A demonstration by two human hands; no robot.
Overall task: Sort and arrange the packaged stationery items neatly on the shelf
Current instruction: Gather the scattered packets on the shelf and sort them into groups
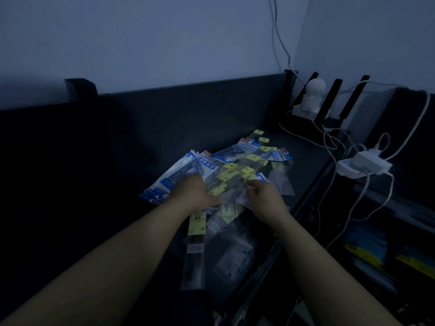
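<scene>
Packets (235,170) lie fanned mid-frame on dark shelf (146,128), blue-label ones left, yellow-tag ones right & centre, prob. half sorted. Left hand (190,191) presses flat on the heap; right hand (263,196) curled, grip can't tell w/ the blur.

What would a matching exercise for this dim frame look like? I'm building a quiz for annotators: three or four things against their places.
Things:
1. blue-and-white packets
2. yellow-labelled clear packets
3. white power strip
4. long ruler packet

Places:
A. far right, with white cables plugged in
B. pile's left side, beside the left hand
C. nearest the camera, between the forearms
D. pile's middle, beyond the right hand

Pairs: 1-B, 2-D, 3-A, 4-C
</scene>
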